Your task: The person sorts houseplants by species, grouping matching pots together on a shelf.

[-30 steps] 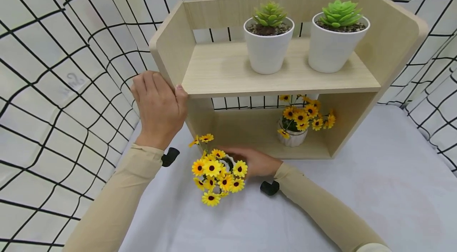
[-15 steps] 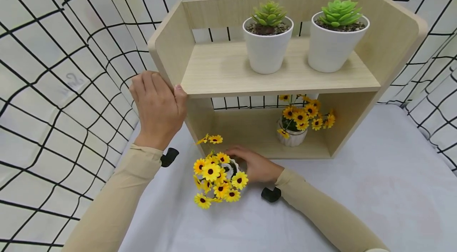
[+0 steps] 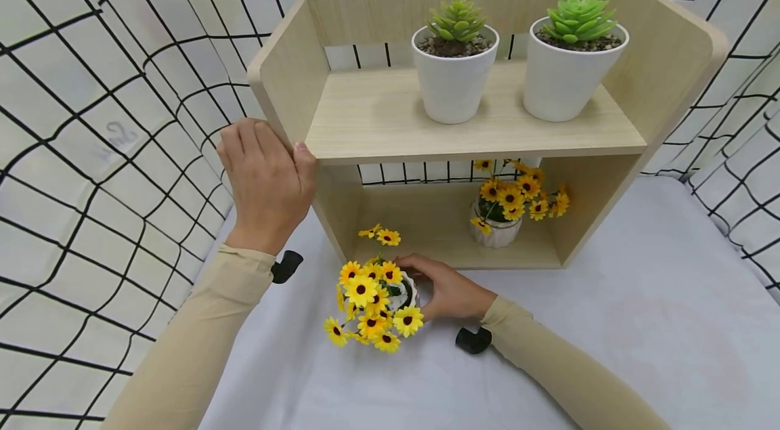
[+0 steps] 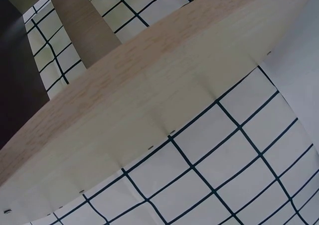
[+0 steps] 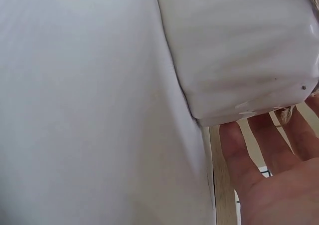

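Observation:
My left hand [image 3: 265, 179] grips the left side panel of a two-tier wooden shelf [image 3: 365, 122], its thumb at the front edge. That panel [image 4: 149, 80] fills the middle of the left wrist view, where the hand itself is out of sight. In front of the lower tier, at its left end, my right hand [image 3: 457, 291] holds a white flowerpot [image 5: 244, 50] of artificial yellow sunflowers [image 3: 365, 301]. The pot touches the white cloth in the right wrist view, with fingers [image 5: 271, 147] curled along its side and twine around it. From above, blossoms hide much of the pot.
Two white pots with green succulents, one mid-shelf [image 3: 453, 84] and one at right [image 3: 569, 81], stand on the upper tier. Another sunflower pot [image 3: 496, 230] sits at the lower tier's right. Black wire mesh [image 3: 110, 145] surrounds the shelf on a white cloth [image 3: 658, 294].
The right hand and its flowerpot have shifted slightly right and toward me, and the blossoms have turned. My left hand keeps its grip on the shelf panel.

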Available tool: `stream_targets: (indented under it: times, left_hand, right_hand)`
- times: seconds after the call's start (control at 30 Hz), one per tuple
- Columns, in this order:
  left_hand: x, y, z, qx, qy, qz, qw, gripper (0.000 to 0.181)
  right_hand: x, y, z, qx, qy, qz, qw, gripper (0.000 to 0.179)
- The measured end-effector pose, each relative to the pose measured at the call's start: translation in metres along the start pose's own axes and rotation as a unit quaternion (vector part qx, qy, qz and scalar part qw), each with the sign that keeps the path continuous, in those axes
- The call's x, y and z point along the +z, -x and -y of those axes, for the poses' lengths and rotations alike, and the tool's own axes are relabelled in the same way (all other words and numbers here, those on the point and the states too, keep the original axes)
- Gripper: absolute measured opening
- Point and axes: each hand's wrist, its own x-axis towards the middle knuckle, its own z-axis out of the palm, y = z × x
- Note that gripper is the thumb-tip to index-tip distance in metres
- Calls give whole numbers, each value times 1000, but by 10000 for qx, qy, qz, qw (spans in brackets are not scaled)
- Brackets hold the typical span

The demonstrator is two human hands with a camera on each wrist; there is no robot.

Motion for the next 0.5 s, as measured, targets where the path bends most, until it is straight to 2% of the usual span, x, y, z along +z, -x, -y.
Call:
stream_targets:
  times: [0.1, 0.33, 0.5]
  left_hand:
    - [0, 0, 0, -6, 9, 2, 10000, 43]
    - [1, 0, 0, 12, -18, -20, 10000, 43]
    - [1, 0, 0, 1, -38, 9, 10000, 43]
  right_hand:
    - [-1, 1, -4, -117, -48, 15, 9999, 82]
    - [-5, 4, -7, -84, -93, 25, 9999, 82]
    - [-4, 8, -7, -138, -79, -155, 9998, 78]
